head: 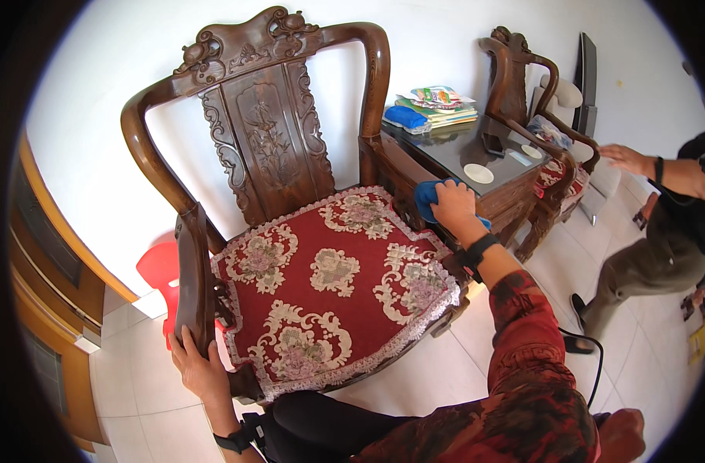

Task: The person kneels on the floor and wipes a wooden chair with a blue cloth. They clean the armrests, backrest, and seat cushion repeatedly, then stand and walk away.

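Observation:
Before me stands a carved dark wooden armchair (265, 127) with a red floral seat cushion (294, 272) edged in lace. My right hand (455, 205) holds a blue cloth (426, 197) against the chair's right armrest, beside the side table; the hand covers part of the cloth. On the front end of the left armrest (193, 278) rests my left hand (201, 364), its fingers over the wood and no object in it.
A glass-topped wooden side table (445, 153) bears a phone (492, 144), a white coaster (479, 173), books (439, 116) and a blue bundle (406, 117). Beyond is another carved armchair (509, 81). A red plastic stool (158, 266) stands behind at left. At right another person's hand (624, 159) reaches towards that armchair.

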`<act>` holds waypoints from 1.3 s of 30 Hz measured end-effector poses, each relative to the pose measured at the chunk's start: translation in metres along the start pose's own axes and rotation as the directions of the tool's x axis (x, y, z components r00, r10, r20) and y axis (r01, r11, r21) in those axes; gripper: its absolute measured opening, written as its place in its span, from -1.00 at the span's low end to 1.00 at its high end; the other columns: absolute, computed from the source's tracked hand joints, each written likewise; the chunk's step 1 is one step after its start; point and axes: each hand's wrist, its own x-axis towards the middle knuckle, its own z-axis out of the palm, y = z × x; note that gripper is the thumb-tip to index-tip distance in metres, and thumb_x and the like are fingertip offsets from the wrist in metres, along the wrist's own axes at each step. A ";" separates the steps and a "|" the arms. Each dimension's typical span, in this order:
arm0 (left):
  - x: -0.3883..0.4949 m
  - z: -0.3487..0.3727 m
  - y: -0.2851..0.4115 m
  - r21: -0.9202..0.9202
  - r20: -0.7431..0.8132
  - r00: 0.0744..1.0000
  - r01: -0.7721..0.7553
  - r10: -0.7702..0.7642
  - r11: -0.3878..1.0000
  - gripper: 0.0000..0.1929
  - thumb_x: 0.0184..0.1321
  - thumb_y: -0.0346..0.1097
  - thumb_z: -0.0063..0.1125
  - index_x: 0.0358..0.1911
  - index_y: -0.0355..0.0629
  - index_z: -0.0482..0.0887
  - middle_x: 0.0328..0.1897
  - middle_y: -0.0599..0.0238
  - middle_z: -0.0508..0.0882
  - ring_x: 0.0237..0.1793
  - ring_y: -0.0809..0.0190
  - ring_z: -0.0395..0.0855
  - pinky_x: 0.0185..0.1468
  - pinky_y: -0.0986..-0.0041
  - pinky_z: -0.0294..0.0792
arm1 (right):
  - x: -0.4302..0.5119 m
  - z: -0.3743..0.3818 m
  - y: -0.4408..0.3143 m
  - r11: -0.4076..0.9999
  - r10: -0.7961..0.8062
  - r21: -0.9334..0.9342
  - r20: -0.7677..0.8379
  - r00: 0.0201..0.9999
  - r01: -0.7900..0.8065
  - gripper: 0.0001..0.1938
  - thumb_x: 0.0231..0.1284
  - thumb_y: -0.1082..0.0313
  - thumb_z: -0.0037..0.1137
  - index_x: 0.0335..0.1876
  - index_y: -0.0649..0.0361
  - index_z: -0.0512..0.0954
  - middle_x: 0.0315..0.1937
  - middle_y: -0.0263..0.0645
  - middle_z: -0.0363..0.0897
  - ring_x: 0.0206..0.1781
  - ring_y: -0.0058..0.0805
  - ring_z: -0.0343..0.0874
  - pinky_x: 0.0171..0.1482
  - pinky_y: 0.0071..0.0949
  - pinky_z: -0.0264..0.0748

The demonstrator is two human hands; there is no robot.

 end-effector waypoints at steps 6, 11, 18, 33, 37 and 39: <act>-0.001 0.003 -0.003 0.000 -0.012 1.000 -0.014 0.014 1.000 -0.39 0.13 -0.24 0.21 0.28 -0.07 0.32 0.41 0.05 0.24 0.31 -0.13 0.28 0.13 0.16 0.42 | -0.079 -0.008 0.033 0.972 0.027 0.223 -0.401 0.916 0.069 -0.39 -0.10 0.30 0.32 0.18 0.13 0.40 0.17 -0.09 0.37 0.18 0.02 0.34 0.16 -0.10 0.33; 0.000 0.007 -0.006 0.031 -0.026 0.999 -0.029 0.030 0.999 -0.40 0.15 -0.22 0.20 0.29 -0.06 0.31 0.41 0.05 0.24 0.32 -0.11 0.27 0.14 0.17 0.41 | -0.130 0.022 0.046 0.883 0.240 0.468 -0.416 0.877 -0.019 -0.28 -0.02 0.38 0.27 0.32 0.23 0.22 0.30 0.07 0.20 0.27 0.13 0.25 0.29 -0.11 0.23; 0.001 0.007 -0.006 0.040 0.003 1.000 0.012 -0.013 0.999 -0.37 0.13 -0.19 0.21 0.31 0.03 0.30 0.42 0.07 0.24 0.34 -0.08 0.26 0.16 0.16 0.38 | -0.157 0.072 0.029 0.687 0.523 0.718 -0.377 0.764 -0.116 -0.25 0.13 0.36 0.17 0.42 0.23 0.04 0.38 0.08 0.06 0.41 0.08 0.11 0.39 -0.25 0.09; 0.000 0.010 -0.008 0.039 -0.010 1.000 0.012 -0.012 0.999 -0.37 0.12 -0.20 0.22 0.31 0.03 0.30 0.42 0.07 0.24 0.32 -0.08 0.28 0.15 0.17 0.39 | -0.197 0.144 0.018 0.508 0.701 0.773 -0.114 0.704 -0.379 -0.27 0.13 0.36 0.16 0.40 0.23 0.04 0.24 0.08 0.24 0.31 0.05 0.24 0.30 -0.24 0.20; 0.000 0.010 -0.008 0.037 -0.032 0.999 -0.008 0.010 0.999 -0.37 0.12 -0.21 0.22 0.30 0.02 0.31 0.41 0.06 0.26 0.32 -0.09 0.29 0.16 0.16 0.39 | -0.201 0.153 0.020 0.378 0.701 0.843 0.010 0.713 -0.383 -0.18 0.11 0.34 0.20 0.45 0.20 -0.04 0.35 0.02 0.09 0.37 0.04 0.17 0.38 -0.27 0.14; 0.000 0.010 -0.007 0.030 -0.027 1.000 -0.003 0.004 1.000 -0.37 0.12 -0.21 0.22 0.30 0.02 0.31 0.41 0.06 0.26 0.31 -0.09 0.29 0.16 0.16 0.39 | -0.203 0.159 0.022 0.386 0.714 0.840 -0.010 0.701 -0.381 -0.18 0.10 0.34 0.21 0.44 0.18 -0.02 0.33 0.03 0.13 0.35 0.04 0.20 0.36 -0.26 0.16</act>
